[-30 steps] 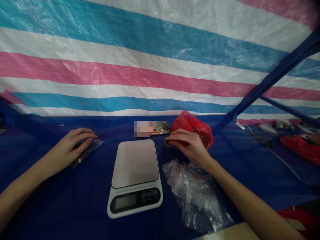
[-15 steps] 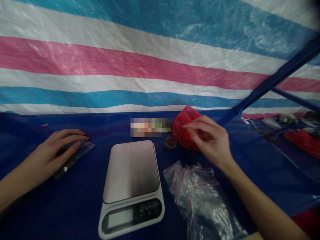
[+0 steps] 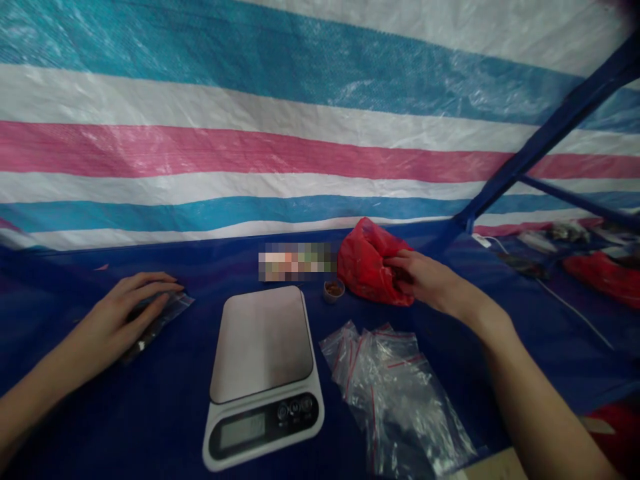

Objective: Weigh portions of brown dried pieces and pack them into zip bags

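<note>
My left hand (image 3: 127, 310) lies flat, fingers stretched, on a small clear zip bag (image 3: 160, 319) with dark contents on the blue table cover. My right hand (image 3: 425, 280) reaches into the opening of a red plastic bag (image 3: 367, 263) at the back; its fingertips are hidden inside the bag. A small round cup (image 3: 333, 290) holding brown bits stands just left of the red bag. A white digital kitchen scale (image 3: 263, 373) with a bare platform sits between my arms. A heap of empty clear zip bags (image 3: 395, 393) with red seal lines lies under my right forearm.
A striped blue, white and pink tarp (image 3: 300, 147) forms the wall behind the table. A blue frame bar (image 3: 545, 140) slants up at the right. Beyond it lie another red bag (image 3: 600, 277), a white cable (image 3: 565, 303) and small items. A blurred card (image 3: 297, 261) lies behind the scale.
My right hand let go of the small cup, lifted, and moved right into the red bag's opening. My left hand stayed on the small zip bag. The camera view shifted slightly.
</note>
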`<state>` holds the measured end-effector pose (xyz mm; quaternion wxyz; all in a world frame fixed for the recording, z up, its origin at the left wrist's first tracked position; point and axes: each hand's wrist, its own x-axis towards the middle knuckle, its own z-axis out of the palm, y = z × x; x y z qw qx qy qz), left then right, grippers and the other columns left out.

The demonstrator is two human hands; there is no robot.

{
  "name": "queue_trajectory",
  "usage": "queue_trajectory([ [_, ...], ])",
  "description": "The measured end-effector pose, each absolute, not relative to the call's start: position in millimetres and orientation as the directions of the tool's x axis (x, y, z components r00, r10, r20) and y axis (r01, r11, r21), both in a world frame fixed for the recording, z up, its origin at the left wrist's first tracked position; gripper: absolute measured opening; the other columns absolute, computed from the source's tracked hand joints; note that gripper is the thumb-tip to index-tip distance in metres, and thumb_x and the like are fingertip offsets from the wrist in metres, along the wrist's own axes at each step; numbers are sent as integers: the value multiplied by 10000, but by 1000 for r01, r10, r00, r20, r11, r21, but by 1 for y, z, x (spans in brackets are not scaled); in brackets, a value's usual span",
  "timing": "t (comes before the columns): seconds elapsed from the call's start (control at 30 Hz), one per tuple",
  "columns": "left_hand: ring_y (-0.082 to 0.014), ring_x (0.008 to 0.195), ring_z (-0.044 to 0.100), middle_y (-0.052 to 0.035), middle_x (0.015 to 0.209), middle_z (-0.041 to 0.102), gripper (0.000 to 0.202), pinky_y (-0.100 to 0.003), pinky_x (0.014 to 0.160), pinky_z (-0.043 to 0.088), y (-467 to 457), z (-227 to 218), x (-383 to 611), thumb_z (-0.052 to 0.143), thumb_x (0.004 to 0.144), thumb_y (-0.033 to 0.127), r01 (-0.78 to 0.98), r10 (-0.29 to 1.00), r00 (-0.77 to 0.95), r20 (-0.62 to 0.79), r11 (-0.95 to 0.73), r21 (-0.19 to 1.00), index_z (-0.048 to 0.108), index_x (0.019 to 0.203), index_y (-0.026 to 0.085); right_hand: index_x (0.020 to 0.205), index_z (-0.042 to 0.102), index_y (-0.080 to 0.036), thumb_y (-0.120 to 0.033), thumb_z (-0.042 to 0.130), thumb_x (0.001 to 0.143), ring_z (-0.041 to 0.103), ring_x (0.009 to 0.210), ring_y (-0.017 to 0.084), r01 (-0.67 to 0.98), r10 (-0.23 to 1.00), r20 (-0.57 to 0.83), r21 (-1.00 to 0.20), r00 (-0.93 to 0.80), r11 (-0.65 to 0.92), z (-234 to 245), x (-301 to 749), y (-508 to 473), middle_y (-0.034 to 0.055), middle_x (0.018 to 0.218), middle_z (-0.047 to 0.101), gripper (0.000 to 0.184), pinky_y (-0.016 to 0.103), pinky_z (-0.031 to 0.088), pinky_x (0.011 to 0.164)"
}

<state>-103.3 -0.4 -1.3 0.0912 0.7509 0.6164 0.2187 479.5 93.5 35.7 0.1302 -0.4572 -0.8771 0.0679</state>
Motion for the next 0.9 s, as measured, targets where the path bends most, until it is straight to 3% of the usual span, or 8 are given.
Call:
queue_trajectory([
  [0.17, -307, 1258, 619, -85, 1290, 688, 474, -490, 1166, 453, -1, -3, -105, 472, 984, 622, 888, 961, 153, 230, -235, 395, 754, 1181, 296, 1147, 722, -169, -95, 613, 905, 711, 1055, 303, 843, 844, 170, -101, -509, 528, 35, 463, 95, 150, 1133, 728, 275, 387, 575, 870],
  [0.27, -302, 1251, 624, -88, 1286, 692, 489, -479, 1164, 455, -2, -3, -105, 466, 987, 626, 888, 959, 160, 235, -244, 389, 756, 1176, 281, 1091, 717, -168, -46, 554, 910, 726, 996, 277, 854, 853, 157, -77, -498, 514, 39, 455, 95, 144, 1103, 738, 272, 344, 551, 832],
  [0.43, -301, 1277, 603, -96, 1292, 684, 469, -488, 1170, 439, -3, 0, -103, 466, 1000, 592, 891, 956, 184, 229, -261, 372, 747, 1186, 266, 972, 696, -178, 25, 497, 859, 721, 919, 223, 830, 851, 191, -198, -490, 522, 49, 453, 93, 113, 1045, 728, 306, 290, 527, 789],
  [0.57, -308, 1280, 598, -88, 1296, 678, 433, -499, 1165, 439, -3, 1, -99, 475, 1001, 566, 884, 951, 205, 231, -281, 373, 744, 1186, 282, 988, 725, -204, -105, 559, 948, 696, 780, 215, 801, 817, 393, -260, -422, 539, 61, 452, 90, 77, 955, 716, 198, 319, 531, 732],
  [0.73, -305, 1270, 603, -83, 1293, 681, 406, -483, 1151, 451, -3, 4, -94, 480, 1004, 537, 884, 947, 220, 233, -294, 364, 740, 1187, 284, 1066, 759, -249, -240, 693, 956, 712, 910, 257, 652, 702, 651, -403, -288, 642, 76, 423, 73, 73, 1003, 753, 129, 391, 569, 848],
  [0.9, -304, 1270, 599, -78, 1288, 672, 393, -484, 1152, 443, -3, 3, -96, 483, 1005, 532, 880, 949, 214, 233, -291, 375, 738, 1179, 288, 1104, 757, -259, -217, 693, 974, 714, 959, 231, 448, 668, 613, -500, -422, 741, 72, 379, 51, 59, 1039, 749, 152, 385, 591, 872],
])
